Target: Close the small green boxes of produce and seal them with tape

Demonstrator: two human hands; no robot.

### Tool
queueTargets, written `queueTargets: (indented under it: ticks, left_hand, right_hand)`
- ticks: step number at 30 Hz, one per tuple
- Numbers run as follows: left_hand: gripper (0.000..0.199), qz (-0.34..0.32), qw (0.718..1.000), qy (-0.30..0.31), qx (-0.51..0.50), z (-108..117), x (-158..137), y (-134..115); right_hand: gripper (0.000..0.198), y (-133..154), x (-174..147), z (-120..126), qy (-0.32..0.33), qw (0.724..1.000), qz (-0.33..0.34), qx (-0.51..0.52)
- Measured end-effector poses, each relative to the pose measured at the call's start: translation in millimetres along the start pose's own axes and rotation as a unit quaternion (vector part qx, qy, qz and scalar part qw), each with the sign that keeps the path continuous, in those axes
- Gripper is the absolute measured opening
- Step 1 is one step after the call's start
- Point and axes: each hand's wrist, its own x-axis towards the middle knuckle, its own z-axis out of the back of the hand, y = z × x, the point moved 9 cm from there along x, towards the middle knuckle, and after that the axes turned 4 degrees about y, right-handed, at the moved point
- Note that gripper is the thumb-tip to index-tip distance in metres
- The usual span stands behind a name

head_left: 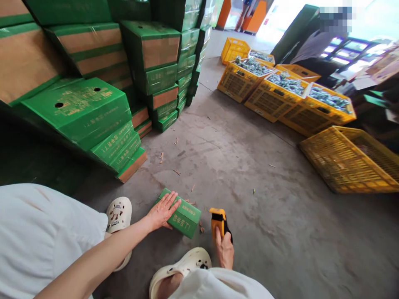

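A small, closed green cardboard box (185, 223) with printed lettering lies on the floor between my feet. My left hand (163, 211) rests on its left part with the fingers stretched out flat and the thumb along its near side. Just right of the box, my right hand (224, 251) is closed round a yellow-and-black hand tool (219, 219) with a wide yellow head; its exact kind is unclear. The tool is held apart from the box, its head pointing away from me.
Stacks of green and brown cartons (160, 45) rise at the left. Yellow plastic crates (271, 97) filled with small bluish items stand at the back right, and a tilted yellow crate (352, 160) lies nearer. A person (314, 45) is beyond them. Scraps litter the concrete floor (243, 174).
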Motion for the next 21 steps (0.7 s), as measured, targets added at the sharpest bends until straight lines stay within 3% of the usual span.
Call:
queueTargets:
  ticks: [2, 5, 8, 10, 13, 17, 21]
  left_hand:
    - [0.140, 0.000, 1.000, 0.004, -0.010, 1, 0, 0]
    - [0.136, 0.005, 1.000, 0.005, -0.027, 2, 0, 1]
    - [0.131, 0.000, 0.999, 0.008, -0.046, -2, 2, 1]
    - [0.130, -0.012, 0.998, 0.007, -0.059, -6, 3, -1]
    - [0.128, -0.014, 0.998, -0.005, -0.067, -9, 2, -2]
    - [0.123, -0.014, 0.997, -0.018, -0.067, -9, -2, -2]
    - [0.124, -0.011, 0.997, -0.039, -0.067, -5, 0, -2]
  right_hand:
    - [0.057, 29, -5, 26, 0.067, 0.986, 0.040, 0.145]
    - [0.066, 114, -28, 48, 0.220, 0.924, 0.149, 0.275]
    - [0.063, 195, -56, 43, 0.330, 0.879, 0.249, 0.239]
    - [0.056, 225, -63, 32, 0.342, 0.878, 0.288, 0.172]
    - [0.050, 239, -60, 21, 0.317, 0.890, 0.312, 0.097]
    - [0.052, 240, -64, 12, 0.345, 0.875, 0.334, 0.057]
    - [0.052, 242, -64, 9, 0.330, 0.880, 0.339, 0.042]
